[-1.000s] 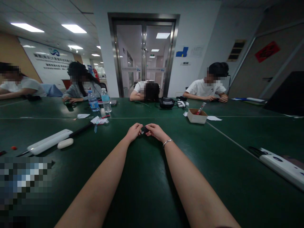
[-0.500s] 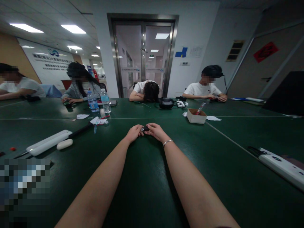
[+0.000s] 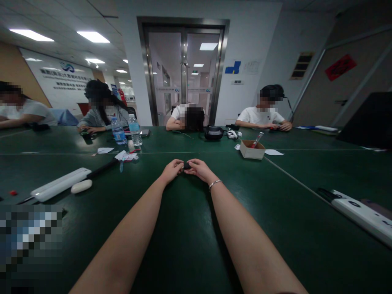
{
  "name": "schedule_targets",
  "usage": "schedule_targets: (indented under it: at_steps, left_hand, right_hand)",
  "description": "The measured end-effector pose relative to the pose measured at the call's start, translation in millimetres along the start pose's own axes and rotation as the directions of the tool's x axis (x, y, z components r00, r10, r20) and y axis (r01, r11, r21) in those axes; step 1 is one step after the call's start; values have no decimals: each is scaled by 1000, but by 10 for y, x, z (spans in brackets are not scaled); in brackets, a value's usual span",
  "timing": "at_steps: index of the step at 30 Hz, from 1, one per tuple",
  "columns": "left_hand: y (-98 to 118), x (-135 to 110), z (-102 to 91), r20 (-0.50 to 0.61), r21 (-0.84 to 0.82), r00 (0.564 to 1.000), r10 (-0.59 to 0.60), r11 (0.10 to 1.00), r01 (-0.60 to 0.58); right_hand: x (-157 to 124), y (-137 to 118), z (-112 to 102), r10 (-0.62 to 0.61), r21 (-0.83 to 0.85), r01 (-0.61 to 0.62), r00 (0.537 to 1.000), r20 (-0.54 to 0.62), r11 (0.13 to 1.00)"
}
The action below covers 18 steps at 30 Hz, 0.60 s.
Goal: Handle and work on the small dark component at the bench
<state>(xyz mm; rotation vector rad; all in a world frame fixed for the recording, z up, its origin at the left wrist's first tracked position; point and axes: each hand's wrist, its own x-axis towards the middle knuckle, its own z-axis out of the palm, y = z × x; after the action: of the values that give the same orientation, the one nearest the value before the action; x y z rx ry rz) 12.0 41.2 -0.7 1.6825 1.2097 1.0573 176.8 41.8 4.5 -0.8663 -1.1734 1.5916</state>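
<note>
Both my arms stretch forward over the dark green table point(image 3: 183, 228). Between my fingertips is a small black object with a shiny metallic end point(image 3: 186, 166), too small and too covered for me to tell its kind. My left hand point(image 3: 172, 170) is closed, pinching near its metallic end. My right hand point(image 3: 198, 168) is closed on the black part, thumb and fingers together. A silver bracelet point(image 3: 214, 185) circles my right wrist. The two hands almost meet just above the tabletop.
Two water bottles point(image 3: 134, 130) stand beyond my left hand, near crumpled paper point(image 3: 124, 156). A white elongated device point(image 3: 61, 184) and a pale oval object point(image 3: 81, 186) lie left. A small open box point(image 3: 252, 150) and another white device point(image 3: 361, 212) are right. Several people sit across the table.
The fingers have shifted slightly around the small black object, and its metallic end shows less. The whole view has moved a little; both hands stay in nearly the same place.
</note>
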Motion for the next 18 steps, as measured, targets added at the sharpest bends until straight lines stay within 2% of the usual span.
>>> schedule_targets:
  at_steps: [3, 9, 15, 18]
  left_hand:
    - [9, 8, 5, 37, -11, 998, -44, 999, 44]
    - [11, -8, 6, 22, -47, 1000, -2, 999, 3]
    - [47, -40, -22, -6, -100, 999, 43, 994, -44]
    - [55, -23, -40, -23, -147, 1000, 10, 989, -14]
  right_hand:
    - [-6, -4, -1, -4, 4, 4, 1000, 1, 1000]
    - [-18, -28, 7, 16, 3, -16, 1000, -4, 1000]
    - [-6, -34, 53, 40, -155, -48, 998, -53, 987]
    - [-46, -59, 33, -1, -147, -1, 1000, -11, 989]
